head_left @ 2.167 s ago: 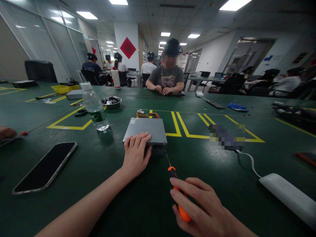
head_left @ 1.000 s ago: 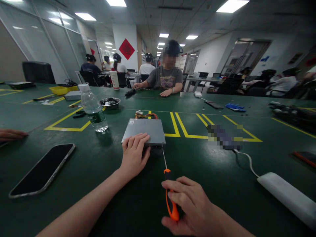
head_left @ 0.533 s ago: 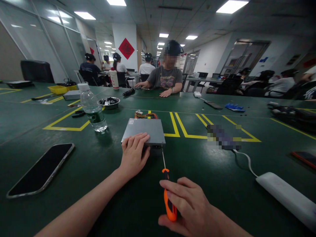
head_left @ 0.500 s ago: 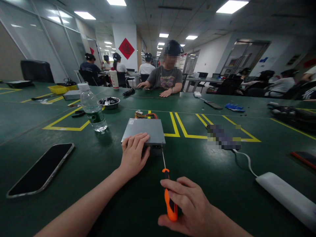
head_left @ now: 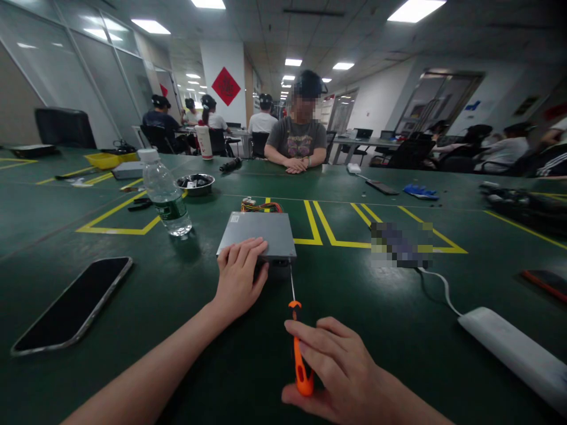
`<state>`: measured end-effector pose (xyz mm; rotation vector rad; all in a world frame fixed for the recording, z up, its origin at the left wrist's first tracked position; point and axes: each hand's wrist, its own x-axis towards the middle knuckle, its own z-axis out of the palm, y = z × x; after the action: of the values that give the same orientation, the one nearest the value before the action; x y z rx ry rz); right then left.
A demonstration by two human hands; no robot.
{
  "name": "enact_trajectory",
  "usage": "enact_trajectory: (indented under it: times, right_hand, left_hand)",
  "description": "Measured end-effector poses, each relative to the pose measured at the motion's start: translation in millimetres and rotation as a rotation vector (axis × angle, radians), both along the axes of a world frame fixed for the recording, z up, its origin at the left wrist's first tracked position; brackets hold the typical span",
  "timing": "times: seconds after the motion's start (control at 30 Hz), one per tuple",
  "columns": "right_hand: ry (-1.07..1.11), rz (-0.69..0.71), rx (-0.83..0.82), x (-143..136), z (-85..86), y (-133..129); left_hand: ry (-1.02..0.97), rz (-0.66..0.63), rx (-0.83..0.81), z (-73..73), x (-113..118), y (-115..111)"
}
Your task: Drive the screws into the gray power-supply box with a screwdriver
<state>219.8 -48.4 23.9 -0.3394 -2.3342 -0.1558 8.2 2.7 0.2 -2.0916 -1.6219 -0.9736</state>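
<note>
A grey metal box (head_left: 266, 227) lies on the green table, with a bundle of coloured wires (head_left: 261, 206) at its far side. My left hand (head_left: 240, 273) rests on the near left part of the box, fingers on its top and thumb at the near edge. An orange and black screwdriver (head_left: 302, 369) is held in my right hand (head_left: 334, 366), between the fingers and the thumb. Its shaft points away from me, and its tip reaches the near right corner of the box. The tip's exact contact is too small to make out.
A water bottle (head_left: 166, 198) and a metal bowl (head_left: 196, 184) stand behind my left hand. A phone (head_left: 73, 304) lies at left, a white power strip (head_left: 514, 354) at right. A person (head_left: 297, 133) sits across the table (head_left: 345, 283).
The screwdriver's handle has turned and shifted slightly left with my right hand. My left hand stays on the box. Across the table, the person has brought both hands together.
</note>
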Motion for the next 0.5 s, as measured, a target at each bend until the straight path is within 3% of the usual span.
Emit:
enact_trajectory:
  times: [0.33,0.5]
  right_hand:
    - [-0.113,0.008,-0.033,1.4,5.5,-2.9]
    - [0.001,-0.020,-0.096,1.3,-1.5,-3.2]
  left_hand:
    - [0.000,0.005,0.007,1.0,1.1,-0.2]
    - [-0.001,0.005,-0.001,1.3,0.8,-0.9]
